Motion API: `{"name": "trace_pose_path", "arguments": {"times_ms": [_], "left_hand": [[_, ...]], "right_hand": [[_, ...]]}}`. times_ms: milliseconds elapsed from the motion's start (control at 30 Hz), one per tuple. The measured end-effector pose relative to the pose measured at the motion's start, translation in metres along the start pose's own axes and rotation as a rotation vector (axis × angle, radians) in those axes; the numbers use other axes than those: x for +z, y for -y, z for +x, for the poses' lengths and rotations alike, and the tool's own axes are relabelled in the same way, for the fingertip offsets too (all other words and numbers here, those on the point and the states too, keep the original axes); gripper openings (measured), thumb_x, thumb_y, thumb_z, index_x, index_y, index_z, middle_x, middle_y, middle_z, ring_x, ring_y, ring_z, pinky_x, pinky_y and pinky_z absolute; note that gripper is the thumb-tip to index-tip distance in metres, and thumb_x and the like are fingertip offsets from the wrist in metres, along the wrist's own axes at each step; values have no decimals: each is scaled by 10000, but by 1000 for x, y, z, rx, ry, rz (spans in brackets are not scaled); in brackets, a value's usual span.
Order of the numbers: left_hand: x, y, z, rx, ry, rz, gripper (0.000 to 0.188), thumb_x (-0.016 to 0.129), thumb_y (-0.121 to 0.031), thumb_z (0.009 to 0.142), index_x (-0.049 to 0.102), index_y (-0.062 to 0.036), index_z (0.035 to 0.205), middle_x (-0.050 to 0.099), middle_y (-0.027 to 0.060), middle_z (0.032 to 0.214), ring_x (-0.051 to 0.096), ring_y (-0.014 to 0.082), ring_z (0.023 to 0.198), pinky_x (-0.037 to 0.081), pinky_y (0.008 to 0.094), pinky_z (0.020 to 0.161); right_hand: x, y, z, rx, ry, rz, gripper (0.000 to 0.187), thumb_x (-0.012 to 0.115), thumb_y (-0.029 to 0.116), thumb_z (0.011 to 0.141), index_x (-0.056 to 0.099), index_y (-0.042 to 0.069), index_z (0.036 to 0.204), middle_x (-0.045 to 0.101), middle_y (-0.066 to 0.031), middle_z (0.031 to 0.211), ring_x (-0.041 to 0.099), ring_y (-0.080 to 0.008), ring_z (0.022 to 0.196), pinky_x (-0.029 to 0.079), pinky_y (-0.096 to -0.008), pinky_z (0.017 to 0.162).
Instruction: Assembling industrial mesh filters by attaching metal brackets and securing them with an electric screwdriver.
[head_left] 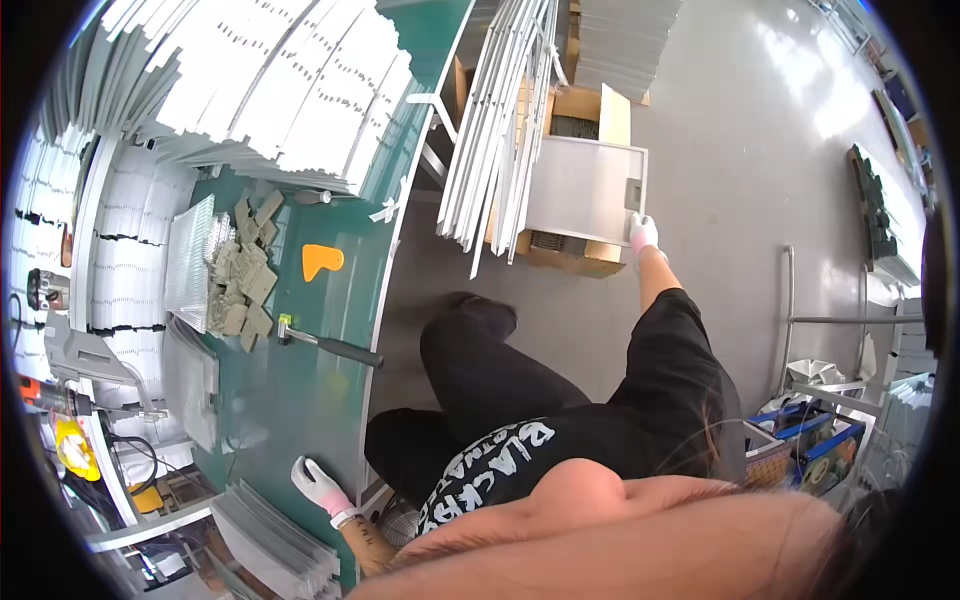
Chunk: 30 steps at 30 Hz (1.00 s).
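My right hand (643, 234), in a white and pinkish glove, reaches out and grips the corner of a flat framed panel (585, 190). This pale grey panel has a thin light frame and a small grey piece at its edge near my hand. It lies over an open cardboard box (575, 262), hiding most of the inside. Beside the panel stands a bundle of long white metal strips (505, 130). My left hand (322, 487), gloved too, lies on the green tabletop (300, 420) by its near edge, fingers stretched out and holding nothing.
On the table lie a hammer (330, 343), an orange-yellow angled piece (321, 262) and a pile of grey-green plastic parts (245, 270). White strips are stacked high (290, 80) at the far end. A metal rack (792, 320) and a blue-edged crate (815, 440) stand to the right.
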<state>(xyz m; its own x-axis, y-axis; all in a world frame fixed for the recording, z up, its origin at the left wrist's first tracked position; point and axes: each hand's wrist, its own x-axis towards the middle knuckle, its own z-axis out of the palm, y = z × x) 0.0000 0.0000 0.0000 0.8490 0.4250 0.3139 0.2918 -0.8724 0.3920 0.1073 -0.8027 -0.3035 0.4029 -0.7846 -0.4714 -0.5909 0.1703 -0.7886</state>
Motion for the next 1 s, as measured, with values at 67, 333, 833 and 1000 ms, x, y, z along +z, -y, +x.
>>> {"name": "trace_pose_path", "arguments": {"times_ms": [67, 333, 833, 1000], "left_hand": [[-10, -3, 6, 19, -16, 3, 244, 570, -137, 956, 626, 45, 1108, 602, 154, 1158, 568, 288, 1087, 424, 387, 1009], [7, -8, -14, 42, 22, -5, 234, 567, -121, 951, 625, 49, 1102, 600, 161, 1162, 565, 294, 1094, 424, 384, 1016], [12, -6, -13, 47, 15, -1, 225, 575, -108, 948, 631, 46, 1102, 601, 153, 1154, 567, 284, 1096, 426, 382, 1013], [12, -13, -12, 58, 22, 12, 225, 574, -109, 950, 631, 47, 1101, 604, 153, 1156, 567, 284, 1099, 427, 379, 1014]], "right_hand": [[18, 1, -17, 19, 119, -124, 447, 608, 426, 918, 630, 11, 1083, 694, -224, 1069, 679, -302, 1050, 496, -449, 947], [10, -26, -5, -57, 42, -492, 385, 592, 298, 946, 547, 17, 1205, 654, -228, 1171, 610, -390, 1132, 469, -435, 986], [-6, -13, -30, -43, 281, -726, 535, 621, 375, 911, 501, -10, 1262, 625, -249, 1221, 576, -405, 1179, 457, -447, 999], [-12, -9, -35, -118, 234, -758, 600, 650, 381, 876, 481, -10, 1299, 633, -238, 1224, 585, -379, 1183, 465, -424, 1011]]}}
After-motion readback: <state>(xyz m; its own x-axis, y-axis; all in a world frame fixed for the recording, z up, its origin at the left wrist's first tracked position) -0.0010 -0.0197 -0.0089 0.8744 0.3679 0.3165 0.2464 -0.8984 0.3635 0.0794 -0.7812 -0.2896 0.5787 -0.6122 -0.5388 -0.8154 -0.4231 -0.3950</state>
